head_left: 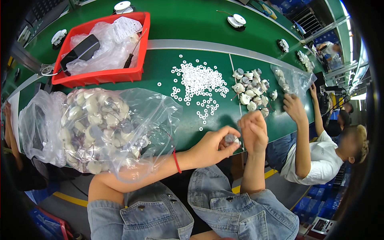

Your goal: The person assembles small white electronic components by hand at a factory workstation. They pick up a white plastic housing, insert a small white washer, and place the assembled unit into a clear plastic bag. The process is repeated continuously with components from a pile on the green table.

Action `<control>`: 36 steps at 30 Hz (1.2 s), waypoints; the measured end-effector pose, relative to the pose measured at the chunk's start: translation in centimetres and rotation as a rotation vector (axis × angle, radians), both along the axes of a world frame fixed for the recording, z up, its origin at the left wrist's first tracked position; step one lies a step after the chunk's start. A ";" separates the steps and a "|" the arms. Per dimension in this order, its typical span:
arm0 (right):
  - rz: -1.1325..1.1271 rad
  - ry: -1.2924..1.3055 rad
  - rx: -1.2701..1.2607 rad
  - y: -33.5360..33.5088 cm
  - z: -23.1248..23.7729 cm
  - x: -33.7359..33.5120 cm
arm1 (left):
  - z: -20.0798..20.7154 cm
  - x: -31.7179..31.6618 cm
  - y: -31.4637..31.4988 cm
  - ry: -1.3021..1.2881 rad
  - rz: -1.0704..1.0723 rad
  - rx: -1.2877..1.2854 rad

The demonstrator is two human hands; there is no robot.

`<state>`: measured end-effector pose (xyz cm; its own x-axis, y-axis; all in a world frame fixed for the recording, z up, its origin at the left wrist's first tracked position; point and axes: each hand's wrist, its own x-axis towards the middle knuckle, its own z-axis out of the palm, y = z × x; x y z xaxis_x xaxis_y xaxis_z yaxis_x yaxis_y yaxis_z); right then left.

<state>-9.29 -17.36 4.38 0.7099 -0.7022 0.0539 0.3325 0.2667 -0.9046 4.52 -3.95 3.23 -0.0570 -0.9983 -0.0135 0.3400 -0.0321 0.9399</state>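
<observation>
My left hand point(212, 147) is closed around a small motor point(231, 139), a grey metal can with a white plastic end, just over the table's near edge. Beside it my right hand point(255, 130) is raised with its fingers curled in; whatever they pinch, if anything, is hidden. Beyond my hands lies a spread heap of small white washers point(200, 80). To its right is a pile of similar motors point(252, 89) with white plastic housings. A large clear bag point(96, 120) full of white parts with thin wires rests against my left forearm.
A red bin point(102, 76) at the far left holds plastic bags, a black device point(82, 52) and a screwdriver point(129, 61). White round units point(237, 21) stand along the green conveyor point(180, 24). At right, a co-worker's hand point(295, 108) is beside another clear bag point(296, 85).
</observation>
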 end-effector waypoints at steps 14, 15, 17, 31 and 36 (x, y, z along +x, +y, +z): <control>-0.221 0.723 -1.332 1.9 -3.6 2.5 | 0.3 0.6 0.3 -0.445 -0.231 -0.196; -0.243 0.743 -1.323 1.8 -3.7 1.9 | 0.3 0.6 0.2 -0.456 -0.233 -0.188; -0.249 0.713 -1.197 1.9 -2.7 1.4 | 0.2 0.4 0.3 -0.398 -0.208 -0.184; -0.213 0.776 -0.887 0.9 -1.5 1.5 | 0.3 0.4 0.1 -0.394 -0.217 -0.147; -0.266 0.669 -0.756 0.3 -2.6 0.4 | 0.4 0.5 0.0 -0.391 -0.217 -0.140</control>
<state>-8.92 -17.07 1.82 0.5845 -0.7870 0.1973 -0.3331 -0.4545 -0.8262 4.98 -3.92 3.67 -0.2824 -0.9575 0.0579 -0.0412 0.0724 0.9965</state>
